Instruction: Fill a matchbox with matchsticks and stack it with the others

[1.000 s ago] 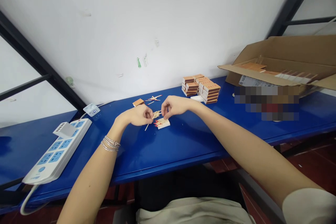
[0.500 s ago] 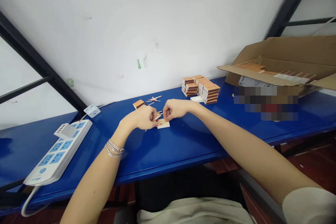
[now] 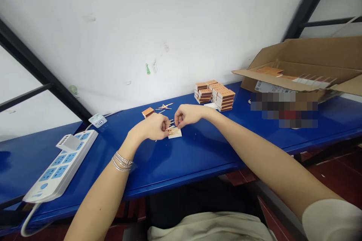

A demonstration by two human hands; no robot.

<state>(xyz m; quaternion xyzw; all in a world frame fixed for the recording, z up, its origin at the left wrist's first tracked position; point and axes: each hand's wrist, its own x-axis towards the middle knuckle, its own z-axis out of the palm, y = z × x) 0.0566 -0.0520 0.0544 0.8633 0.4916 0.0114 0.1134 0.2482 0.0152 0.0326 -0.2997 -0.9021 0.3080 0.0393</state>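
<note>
A small white matchbox tray [image 3: 177,134] lies on the blue table with several wooden matches [image 3: 173,131] in it. My left hand [image 3: 157,125] is closed at the tray's left side, and thin matchsticks stick out from between its fingertips. Just above the tray's right side is my right hand [image 3: 187,115], thumb and fingers drawn together in a pinch; whatever is between the tips is too small to make out. More loose matches [image 3: 171,122] show in the gap between both hands. Behind my left hand sits an orange matchbox [image 3: 148,112], with a loose pile of matches [image 3: 164,107] beyond it.
Stacked matchboxes [image 3: 223,96] stand by the wall, with a white tray [image 3: 210,106] lying in front. An open cardboard box [image 3: 308,56] holding more matchboxes is at the right. At the left lie a power strip [image 3: 60,169] and its cable. The table's front edge [image 3: 183,190] runs below my forearms.
My right hand has risen slightly away from the tray, uncovering more of the matches in it. My left hand keeps its place. The whole view has shifted a little.
</note>
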